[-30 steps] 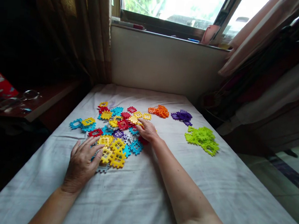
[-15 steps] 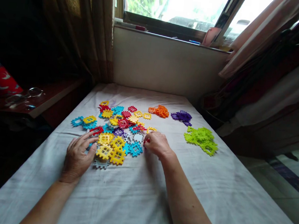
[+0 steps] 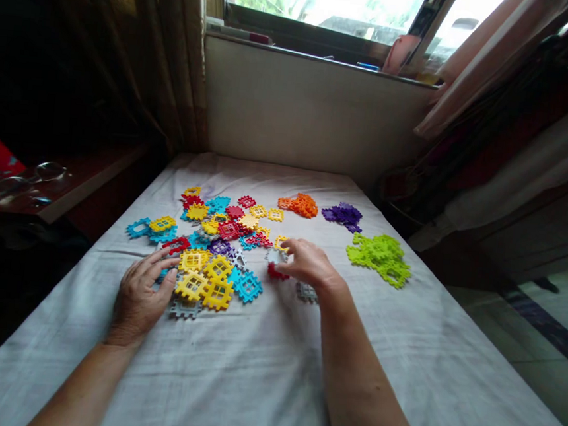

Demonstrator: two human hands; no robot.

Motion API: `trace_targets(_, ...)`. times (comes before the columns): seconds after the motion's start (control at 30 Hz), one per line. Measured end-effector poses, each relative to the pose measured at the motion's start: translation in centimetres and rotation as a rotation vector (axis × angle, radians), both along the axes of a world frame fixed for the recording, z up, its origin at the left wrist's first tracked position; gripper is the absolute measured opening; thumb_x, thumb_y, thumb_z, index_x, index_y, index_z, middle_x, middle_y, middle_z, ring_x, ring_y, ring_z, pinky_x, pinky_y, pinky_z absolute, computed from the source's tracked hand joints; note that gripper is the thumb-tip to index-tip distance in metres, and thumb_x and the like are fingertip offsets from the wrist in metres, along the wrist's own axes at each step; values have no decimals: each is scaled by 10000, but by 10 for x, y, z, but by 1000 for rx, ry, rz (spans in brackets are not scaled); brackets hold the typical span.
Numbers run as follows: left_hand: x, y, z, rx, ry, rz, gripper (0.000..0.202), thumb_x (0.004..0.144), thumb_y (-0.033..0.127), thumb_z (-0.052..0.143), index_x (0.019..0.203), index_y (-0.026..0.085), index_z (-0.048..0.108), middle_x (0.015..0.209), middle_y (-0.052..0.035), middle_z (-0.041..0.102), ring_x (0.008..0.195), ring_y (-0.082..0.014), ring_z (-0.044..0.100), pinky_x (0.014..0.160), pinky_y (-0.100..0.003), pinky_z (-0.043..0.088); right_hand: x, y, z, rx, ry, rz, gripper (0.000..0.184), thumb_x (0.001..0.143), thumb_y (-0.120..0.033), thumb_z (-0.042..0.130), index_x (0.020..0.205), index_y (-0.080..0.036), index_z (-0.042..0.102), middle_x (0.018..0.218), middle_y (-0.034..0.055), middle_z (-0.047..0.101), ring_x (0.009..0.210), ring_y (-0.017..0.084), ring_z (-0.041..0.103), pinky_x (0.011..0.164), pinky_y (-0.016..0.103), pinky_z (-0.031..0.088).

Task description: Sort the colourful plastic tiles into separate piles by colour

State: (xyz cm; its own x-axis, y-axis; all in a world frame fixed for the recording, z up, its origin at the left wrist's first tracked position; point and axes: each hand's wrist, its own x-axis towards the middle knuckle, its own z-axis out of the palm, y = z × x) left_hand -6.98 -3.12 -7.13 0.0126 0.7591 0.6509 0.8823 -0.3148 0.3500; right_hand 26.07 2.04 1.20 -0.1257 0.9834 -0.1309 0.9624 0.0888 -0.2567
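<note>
A mixed heap of plastic waffle tiles (image 3: 211, 246) in yellow, blue, red, purple and grey lies on the white sheet (image 3: 260, 370). My left hand (image 3: 140, 293) rests flat and open at the heap's near left edge, fingertips touching yellow tiles. My right hand (image 3: 309, 265) is at the heap's right edge, fingers curled in a pinch around a grey tile (image 3: 275, 255). A red tile (image 3: 277, 273) lies under that hand and another grey tile (image 3: 307, 292) lies beside the wrist.
Sorted piles lie further back: orange tiles (image 3: 302, 205), purple tiles (image 3: 343, 215), lime green tiles (image 3: 379, 256). A wall and window sill (image 3: 317, 57) stand behind. A dark side shelf (image 3: 62, 184) with glasses is at the left. The floor drops off at the right.
My right hand has drawn back from the heap's middle to its right edge and closed on a grey tile. My left hand has stayed at the near left edge.
</note>
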Motion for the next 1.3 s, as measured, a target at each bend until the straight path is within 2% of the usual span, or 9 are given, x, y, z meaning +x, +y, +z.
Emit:
trace_targets(0.1, 1, -1, 1, -4, -11, -4, 244, 920, 356, 502, 1022, 238, 691, 1231, -99, 687, 1146, -263, 649, 1032, -451, 500, 36, -9, 7, -39, -4, -132, 551, 732, -402, 753, 1254, -255, 655, 1142, 66, 714, 1064, 246, 641, 891, 311, 454)
trace_targets(0.23, 3, 1, 2, 8, -14, -10, 237, 920, 360, 503, 1015, 248, 689, 1208, -88, 697, 1133, -258, 656, 1028, -437, 506, 60, -32, -3, -122, -47, -110, 574, 720, -354, 753, 1269, -223, 650, 1188, 93, 688, 1099, 258, 625, 914, 309, 447)
trace_targets(0.37, 2, 1, 2, 10, -14, -14, 250, 923, 369, 494, 1018, 243, 689, 1218, -95, 692, 1143, -265, 651, 1031, -443, 504, 60, -50, -18, -68, -18, -9, 594, 774, -345, 708, 1345, -227, 596, 1280, 111, 619, 1176, 248, 581, 961, 298, 422)
trace_targets(0.57, 1, 1, 2, -5, -40, -11, 267, 918, 351, 494, 1033, 223, 698, 1231, -112, 686, 1146, -271, 647, 1037, -451, 502, 50, -47, -28, 13, -12, 63, 430, 846, -332, 648, 1272, -268, 641, 1159, 74, 647, 1072, 213, 612, 881, 270, 433)
trace_targets(0.77, 1, 3, 0, -18, -88, -1, 273, 907, 360, 497, 1014, 224, 708, 1222, -105, 693, 1161, -277, 640, 1042, -461, 500, 47, -29, -36, 115, -83, -176, 464, 906, -404, 604, 1332, -222, 607, 1288, 140, 613, 1159, 260, 585, 950, 336, 430)
trace_targets(0.9, 0, 4, 0, -46, -162, 3, 285, 897, 348, 495, 1036, 234, 715, 1227, -87, 689, 1168, -266, 636, 1066, -449, 489, 23, -29, -32, 242, -71, -188, 486, 893, -423, 627, 1350, -259, 598, 1467, 145, 503, 1305, 315, 481, 1019, 451, 399)
trace_targets(1.0, -6, 5, 1, -35, -199, 37, 277, 896, 345, 492, 1027, 240, 713, 1226, -76, 691, 1159, -255, 641, 1058, -430, 495, -16, -30, -28, 303, 34, -9, 306, 925, -325, 572, 1206, -294, 688, 1331, 73, 638, 1242, 247, 531, 1032, 404, 386)
trace_targets(1.1, -15, 6, 2, -4, -182, 78, 263, 897, 362, 498, 1004, 236, 703, 1196, -82, 707, 1118, -246, 661, 1030, -416, 506, -58, -28, -27, 237, 55, 119, 239, 916, -324, 570, 1095, -295, 726, 1163, 44, 724, 1149, 225, 590, 999, 366, 406)
trace_targets(1.3, -25, 9, 4, 0, -108, 40, 318, 908, 417, 477, 990, 210, 705, 1154, -109, 727, 1094, -257, 669, 1005, -426, 505, -92, -18, -36, 145, 40, 18, 268, 878, -324, 568, 1096, -276, 717, 1117, 55, 728, 1065, 231, 635, 867, 324, 464)
